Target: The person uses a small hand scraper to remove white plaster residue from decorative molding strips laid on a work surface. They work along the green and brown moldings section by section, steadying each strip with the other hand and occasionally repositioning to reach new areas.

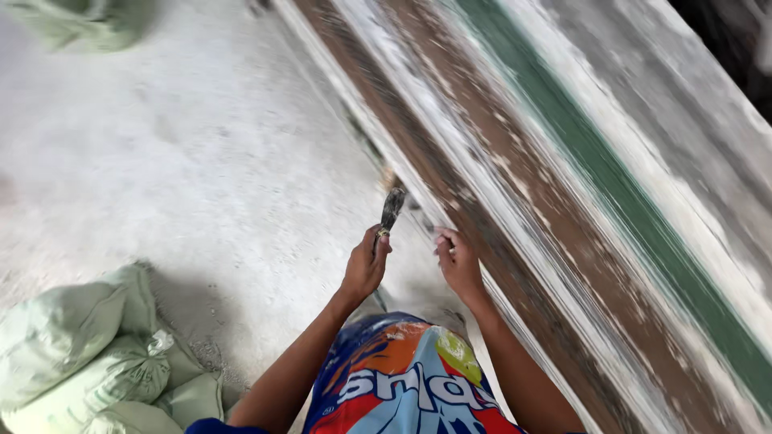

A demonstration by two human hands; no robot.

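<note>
Dusty pale concrete floor (201, 145) fills the left half of the frame; green-grey sacks (96, 354) are heaped at the lower left, and another sack (80, 20) lies blurred at the upper left. A long wooden frame (563, 185) runs diagonally from the top centre to the lower right, its brown timber streaked with white filler and crossed by a green band (627, 201).

Near the lower centre, the left hand (366, 265) is closed around the handle of a putty knife (392, 210), whose dark, caked blade points up towards the frame's near edge without clearly touching it; the right hand (458, 261) rests against that near edge, fingers curled, and whether they pinch anything I cannot tell.

Judging by the surface, the work looks partly done: white patches cover much of the timber, yet long strips of bare brown show through, especially along the middle rails; the part beside the hands seems coated only in streaks, though blur hides detail farther off.
</note>
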